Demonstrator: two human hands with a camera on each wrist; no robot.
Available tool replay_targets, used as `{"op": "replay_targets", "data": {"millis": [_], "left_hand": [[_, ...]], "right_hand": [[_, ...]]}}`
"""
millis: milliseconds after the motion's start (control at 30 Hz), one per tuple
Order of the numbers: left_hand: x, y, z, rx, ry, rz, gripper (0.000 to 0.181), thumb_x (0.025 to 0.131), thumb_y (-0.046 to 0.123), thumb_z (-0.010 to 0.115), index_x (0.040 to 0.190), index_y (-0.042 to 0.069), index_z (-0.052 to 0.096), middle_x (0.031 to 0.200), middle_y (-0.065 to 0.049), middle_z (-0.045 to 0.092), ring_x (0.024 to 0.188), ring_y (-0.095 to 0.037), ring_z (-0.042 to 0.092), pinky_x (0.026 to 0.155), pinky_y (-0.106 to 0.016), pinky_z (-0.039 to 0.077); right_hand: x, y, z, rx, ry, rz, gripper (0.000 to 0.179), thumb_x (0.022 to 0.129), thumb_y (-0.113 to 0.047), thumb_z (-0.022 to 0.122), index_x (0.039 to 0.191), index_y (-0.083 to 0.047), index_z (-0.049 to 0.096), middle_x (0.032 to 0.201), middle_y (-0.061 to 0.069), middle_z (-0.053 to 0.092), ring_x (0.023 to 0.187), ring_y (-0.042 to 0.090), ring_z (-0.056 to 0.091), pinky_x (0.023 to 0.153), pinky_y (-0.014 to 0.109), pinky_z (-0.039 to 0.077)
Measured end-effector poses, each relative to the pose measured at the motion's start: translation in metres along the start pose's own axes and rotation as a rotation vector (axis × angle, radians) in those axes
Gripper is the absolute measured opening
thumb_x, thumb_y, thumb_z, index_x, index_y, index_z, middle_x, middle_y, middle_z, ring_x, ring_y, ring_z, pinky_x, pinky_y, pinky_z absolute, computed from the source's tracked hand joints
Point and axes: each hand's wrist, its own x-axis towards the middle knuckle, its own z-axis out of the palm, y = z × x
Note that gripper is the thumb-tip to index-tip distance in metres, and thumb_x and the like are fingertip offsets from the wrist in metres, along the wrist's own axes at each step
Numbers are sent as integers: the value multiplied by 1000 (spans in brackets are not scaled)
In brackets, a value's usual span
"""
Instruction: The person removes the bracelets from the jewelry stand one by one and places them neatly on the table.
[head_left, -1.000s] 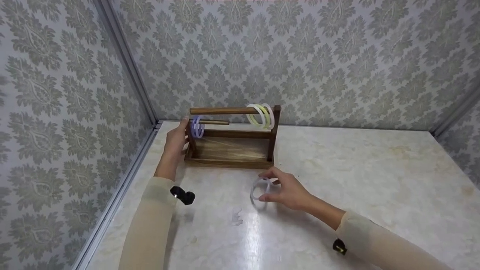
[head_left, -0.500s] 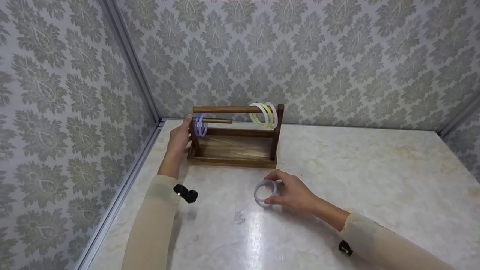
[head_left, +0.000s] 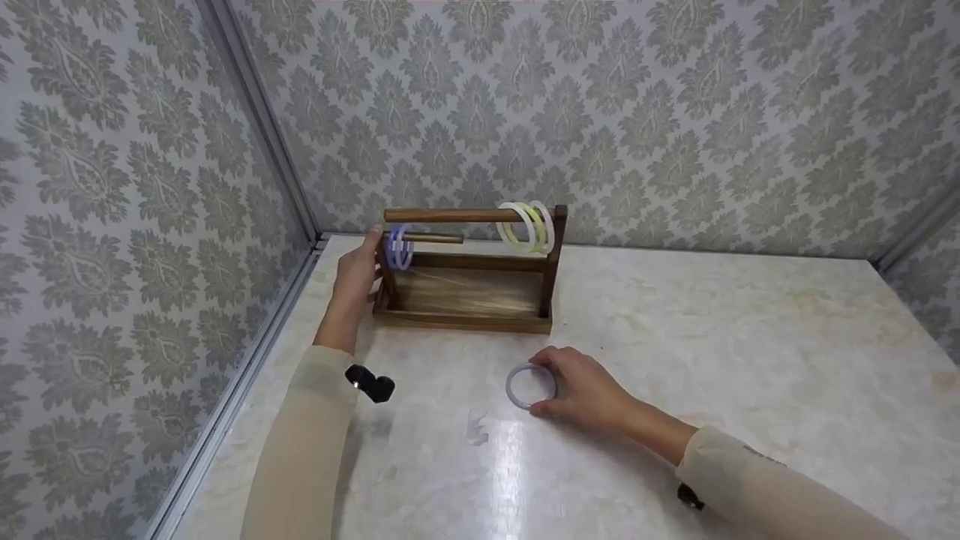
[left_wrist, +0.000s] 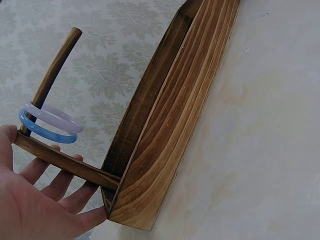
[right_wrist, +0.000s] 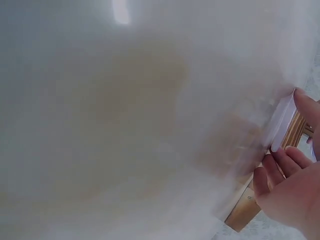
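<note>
My left hand (head_left: 356, 274) holds the left post of a dark wooden bangle stand (head_left: 461, 324), thumb at the post's top and fingers behind it. On the short lower bar by that hand hang a blue bangle (left_wrist: 47, 134) and a pale lilac one (left_wrist: 55, 119). A pale lavender bangle (head_left: 511, 390) lies nearly flat at the marble-patterned table, in front of the stand's right end. Thumb and fingertips of my right hand (head_left: 589, 390) pinch its right side. In the right wrist view the same bangle (right_wrist: 283, 121) shows edge-on between thumb and fingers.
White and yellow bangles (head_left: 536, 232) hang on the stand's upper bar (head_left: 442, 215), close to the right post. A patterned wall (head_left: 675, 135) stands behind the table (head_left: 735, 337), another at the left with a metal frame edge. A small pale mark (head_left: 476, 427) shows near the front.
The lavender bangle has tipped from a tilted stance to nearly flat, with my right hand still pinching it. My left hand stays on the stand. The head view has shifted slightly.
</note>
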Motion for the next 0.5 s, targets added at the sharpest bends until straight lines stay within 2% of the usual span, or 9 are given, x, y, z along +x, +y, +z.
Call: {"op": "replay_targets", "data": {"millis": [167, 500], "left_hand": [[2, 2, -2, 5, -1, -12, 87, 101, 76, 48, 166, 19, 39, 167, -6, 41, 152, -32, 41, 120, -56, 34], [1, 1, -2, -24, -18, 6, 87, 100, 75, 50, 164, 17, 41, 167, -7, 42, 151, -33, 43, 119, -56, 35]], "right_hand": [[2, -1, 0, -21, -1, -5, 63, 78, -32, 96, 129, -9, 67, 117, 4, 69, 108, 20, 61, 95, 46, 50], [1, -2, 2, -41, -4, 5, 63, 78, -30, 96, 131, -9, 67, 119, 4, 69, 111, 21, 61, 97, 46, 51]]}}
